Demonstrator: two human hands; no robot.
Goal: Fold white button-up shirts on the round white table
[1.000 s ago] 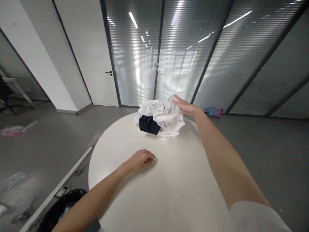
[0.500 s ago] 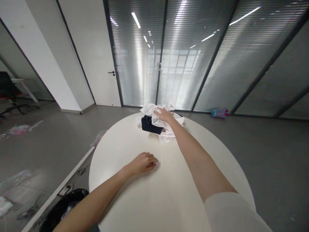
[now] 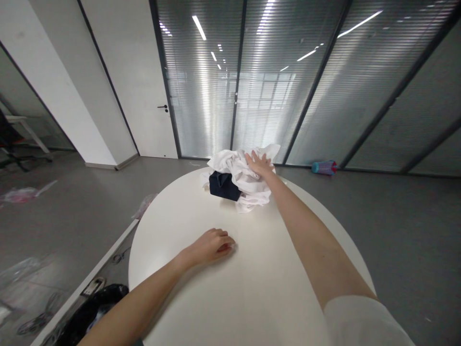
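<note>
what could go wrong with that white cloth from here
The white cloth lies near the far edge of the table, so a push from the right hand might slide it off. The dark bundle is partly covered by it and could get dragged along. The left hand rests apart from both, so it may steady neither.

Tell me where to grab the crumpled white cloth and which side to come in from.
Best pinch the crumpled white cloth by its loose lower fold, probably coming from the near side. That fold spills toward the person over the round white table, to the right of the dark navy item, while the right hand lies spread over the cloth's upper right part.
</note>
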